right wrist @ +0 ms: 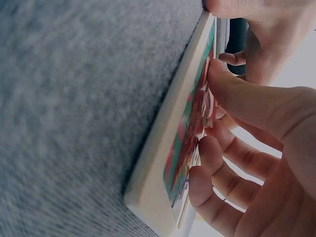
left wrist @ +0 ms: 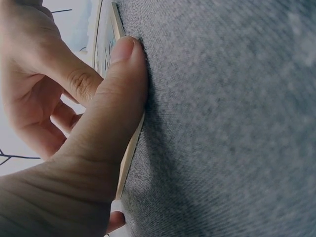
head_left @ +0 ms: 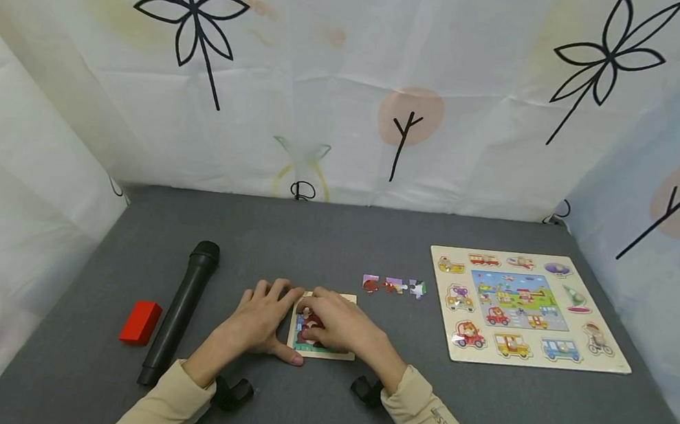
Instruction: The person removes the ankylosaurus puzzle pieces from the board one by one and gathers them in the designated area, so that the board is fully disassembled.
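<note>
A small wooden jigsaw puzzle (head_left: 319, 353) with a pale frame and a red, brown and green picture lies on the table in front of the person. The left hand (head_left: 260, 318) holds its left side, fingers by the far corner and thumb (left wrist: 126, 74) along the near edge. Over the picture, the right hand (head_left: 341, 323) pinches a small puzzle piece (right wrist: 208, 108) between thumb and fingers, close against the board. Its other fingertips (right wrist: 200, 182) rest at the puzzle's surface. Much of the picture is hidden under the right hand.
Several loose puzzle pieces (head_left: 394, 285) lie in a row behind the puzzle. A large vehicle puzzle board (head_left: 454, 310) is at the right. On the left are a black cylinder (head_left: 180, 313) and a red block (head_left: 140, 322). Fabric walls (head_left: 357, 48) enclose the table (head_left: 312, 237).
</note>
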A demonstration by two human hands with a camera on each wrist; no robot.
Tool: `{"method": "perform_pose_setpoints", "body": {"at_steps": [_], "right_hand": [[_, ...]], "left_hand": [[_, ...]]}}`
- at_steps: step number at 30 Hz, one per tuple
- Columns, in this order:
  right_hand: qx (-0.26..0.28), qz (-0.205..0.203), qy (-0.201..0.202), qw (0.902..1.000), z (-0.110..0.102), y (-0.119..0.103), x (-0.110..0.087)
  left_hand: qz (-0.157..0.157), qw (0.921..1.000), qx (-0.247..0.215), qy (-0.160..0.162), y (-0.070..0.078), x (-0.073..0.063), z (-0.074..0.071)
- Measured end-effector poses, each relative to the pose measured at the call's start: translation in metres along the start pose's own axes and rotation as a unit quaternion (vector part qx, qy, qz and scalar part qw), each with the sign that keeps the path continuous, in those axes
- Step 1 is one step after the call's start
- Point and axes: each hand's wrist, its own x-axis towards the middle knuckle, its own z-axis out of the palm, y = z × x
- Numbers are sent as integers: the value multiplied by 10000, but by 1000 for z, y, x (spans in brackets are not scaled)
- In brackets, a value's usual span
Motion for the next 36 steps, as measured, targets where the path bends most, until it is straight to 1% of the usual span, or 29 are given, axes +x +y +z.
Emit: {"method": "perform_pose_setpoints", "body": {"at_steps": [9, 17, 25, 30, 36], "right_hand": [[243, -66, 17, 9997, 1, 1, 0], [149, -169, 51, 9997, 1, 1, 0], [32, -280, 275, 9992, -1, 2, -5], [100, -208, 299, 9993, -9, 6, -10], [219, 62, 338, 9992, -23, 18, -20]], "left_hand": [[16, 10000, 44, 23, 0, 0, 0], [-8, 10000, 37, -32, 0, 0, -1], [-11, 10000, 44, -58, 0, 0, 0], [-80, 9999, 109, -78, 0, 1, 1], [-134, 9998, 89, -105, 0, 2, 2]]}}
